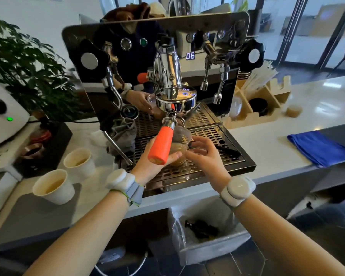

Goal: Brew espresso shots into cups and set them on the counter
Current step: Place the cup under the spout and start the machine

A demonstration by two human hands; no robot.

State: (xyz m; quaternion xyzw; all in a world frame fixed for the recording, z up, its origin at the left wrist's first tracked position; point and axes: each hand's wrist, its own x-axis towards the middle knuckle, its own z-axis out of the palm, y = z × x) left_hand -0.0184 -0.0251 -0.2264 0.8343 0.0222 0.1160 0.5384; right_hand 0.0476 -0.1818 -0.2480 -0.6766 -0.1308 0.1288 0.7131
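A chrome espresso machine (167, 62) stands in the middle of the counter, its timer (190, 55) reading 06. Its portafilter with an orange handle (161, 145) is locked in the group head. Under the spout a clear glass cup (179, 148) holding light brown liquid stands on the drip tray grate (211, 140). My left hand (153, 162) wraps the cup's left side beneath the handle. My right hand (205, 154) touches its right side with fingers curled. Two white paper cups (79, 160) (52, 186) with brown liquid sit on the counter to the left.
A white grinder (2, 118) and a plant (26, 64) stand at far left. A folded blue cloth (319, 148) lies on the right. A wooden organizer (261, 100) with straws and lids sits behind. A lined bin (209, 236) stands below the counter. Steam wands (220, 84) hang right.
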